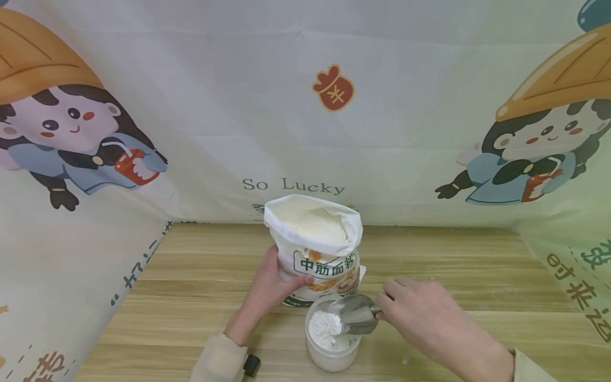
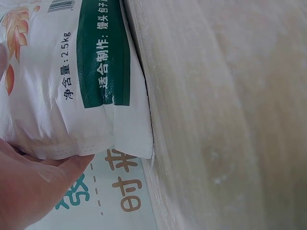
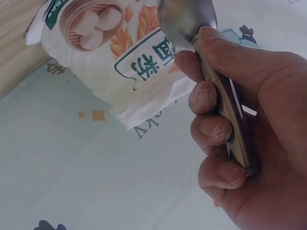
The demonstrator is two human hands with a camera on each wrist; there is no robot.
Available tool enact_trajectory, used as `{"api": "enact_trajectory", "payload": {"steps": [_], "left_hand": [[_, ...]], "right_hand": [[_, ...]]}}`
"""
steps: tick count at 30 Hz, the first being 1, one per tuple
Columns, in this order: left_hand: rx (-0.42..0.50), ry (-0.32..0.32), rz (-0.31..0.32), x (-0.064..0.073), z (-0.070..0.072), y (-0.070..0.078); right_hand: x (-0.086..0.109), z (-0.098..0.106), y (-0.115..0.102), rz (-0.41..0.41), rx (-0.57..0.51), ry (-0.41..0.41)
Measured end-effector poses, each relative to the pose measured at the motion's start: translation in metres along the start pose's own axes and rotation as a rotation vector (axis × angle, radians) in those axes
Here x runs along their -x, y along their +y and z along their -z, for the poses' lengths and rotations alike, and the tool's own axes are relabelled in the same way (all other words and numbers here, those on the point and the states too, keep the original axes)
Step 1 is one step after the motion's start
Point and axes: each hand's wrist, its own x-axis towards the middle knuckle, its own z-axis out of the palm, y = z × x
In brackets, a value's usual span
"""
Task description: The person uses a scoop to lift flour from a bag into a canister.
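Observation:
An open white flour bag (image 1: pixel 312 239) stands upright on the table, pale flour visible inside its rolled-down mouth. My left hand (image 1: pixel 274 284) holds the bag's left side, thumb across the front. In the left wrist view, the thumb and fingers lie at the edge of the bag (image 2: pixel 43 105). My right hand (image 1: pixel 425 307) grips the handle of a metal scoop (image 1: pixel 355 314); its fingers wrap round the handle (image 3: pixel 225 110), with white powder on them. Tilted over a clear plastic tub (image 1: pixel 331 361), the scoop's head partly hides the heap of white flour (image 1: pixel 324 326) inside.
The wood-grain table (image 1: pixel 191 297) carries small white specks, one (image 1: pixel 404 360) right of the tub. A printed cloth backdrop (image 1: pixel 406 132) rises behind the bag and along both sides. A small black object (image 1: pixel 251 365) sits by the left sleeve (image 1: pixel 219 358).

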Motion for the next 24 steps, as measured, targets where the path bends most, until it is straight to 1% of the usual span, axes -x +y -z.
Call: {"api": "enact_trajectory", "payload": {"steps": [4,9,11,12,16,17,18,21,23,24], "left_hand": [[-0.005,0.002,0.001,0.0,0.0,0.0],[-0.013,0.004,0.001,0.001,0.0,0.001],[-0.015,0.004,-0.001,0.001,0.0,0.001],[-0.014,0.003,-0.001,0.001,0.0,0.001],[-0.014,0.003,0.002,0.001,0.0,0.001],[-0.014,0.003,0.003,0.001,0.0,0.001],[-0.017,0.004,0.006,0.001,0.0,0.001],[-0.026,0.005,0.011,0.001,0.0,0.001],[-0.031,0.005,0.014,0.001,0.0,0.001],[-0.034,0.006,0.015,0.001,0.0,0.001]], "right_hand": [[0.001,-0.001,0.001,0.024,0.008,0.048],[0.005,-0.008,0.005,0.031,-0.011,0.1],[0.007,-0.011,0.009,0.019,-0.027,0.11],[0.009,-0.011,0.01,0.006,-0.035,0.103],[0.015,-0.011,0.018,-0.06,-0.103,0.061],[0.017,-0.01,0.02,-0.071,-0.123,0.061],[0.019,-0.01,0.023,-0.078,-0.145,0.069],[0.023,-0.011,0.031,-0.08,-0.206,0.128],[0.026,-0.01,0.036,-0.087,-0.242,0.145],[0.026,-0.01,0.039,-0.094,-0.262,0.14]]}}
